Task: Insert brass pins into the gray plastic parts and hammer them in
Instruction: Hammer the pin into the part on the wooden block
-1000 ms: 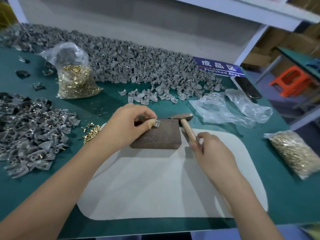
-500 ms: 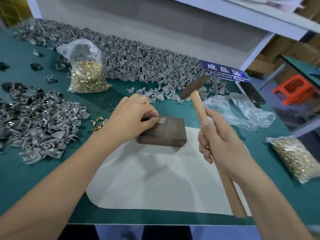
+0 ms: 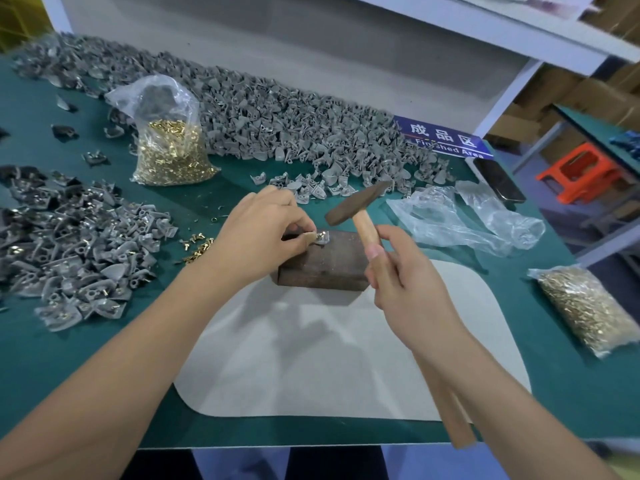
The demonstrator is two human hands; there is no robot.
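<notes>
L hand [image 3: 263,233] pinches a small gray plastic part [image 3: 322,238] w/ thumb + forefinger, holding it down on the top left corner of the dark brown rectangular block [image 3: 329,263]. A brass pin head [image 3: 321,233] shows on top of the part. R hand [image 3: 405,282] is wrapped around the light wooden handle of the hammer [image 3: 363,216], gripping high up near the head; the handle's tail end sticks out below the wrist over the table edge. The dark metal hammer head is tilted, lower end just above and to the right of the part, not touching it.

Block sits at the far edge of the pale gray rounded mat [image 3: 346,348] on the green table [image 3: 52,358].

Stock around it:
- loose heap of gray parts w/ brass pins [image 3: 79,244] left of the mat
- few loose brass pins [image 3: 197,245] btwn that heap and L wrist
- long bank of gray plastic parts [image 3: 277,123] along the back wall
- clear plastic bag of brass pins [image 3: 171,150], upright, in front of the bank
- second clear bag of brass pins [image 3: 588,306] lying flat, far right
- crumpled clear empty bags [image 3: 460,216] right of the block
- blue sign reading "Finished Area" [image 3: 446,140] at back right, dark phone [image 3: 498,183] just beside it
- orange plastic stool [image 3: 578,171] on the floor beyond the table
</notes>
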